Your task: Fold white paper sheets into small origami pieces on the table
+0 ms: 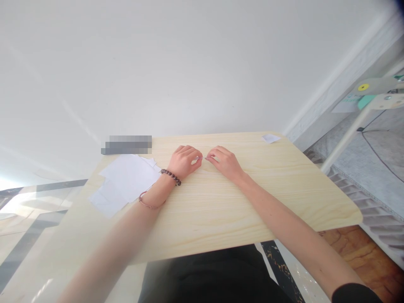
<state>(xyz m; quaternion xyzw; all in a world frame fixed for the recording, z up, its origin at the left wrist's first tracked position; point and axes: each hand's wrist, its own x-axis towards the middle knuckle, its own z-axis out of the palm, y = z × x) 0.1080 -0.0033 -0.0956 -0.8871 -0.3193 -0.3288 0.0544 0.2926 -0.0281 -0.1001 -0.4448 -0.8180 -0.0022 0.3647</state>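
Over the middle of the wooden table, my left hand (187, 161) is closed in a pinch, thumb against forefinger. A thin white piece of paper (198, 158), seen nearly edge-on, shows at its fingertips. Close beside it on the right, my right hand (225, 162) also pinches, with a thin pale sliver of what looks like the paper at its tips. A narrow gap separates the two hands; whether one piece spans it I cannot tell. A dark bead bracelet (171, 176) and a thin cord bracelet (151, 206) circle my left wrist and forearm.
Loose white sheets (126, 179) lie overlapping on the table's left side. A small white paper (270, 138) rests near the far right corner. The pale wood table (202, 227) meets a white wall (189, 63) behind. A white metal frame (350, 126) stands beyond the right edge.
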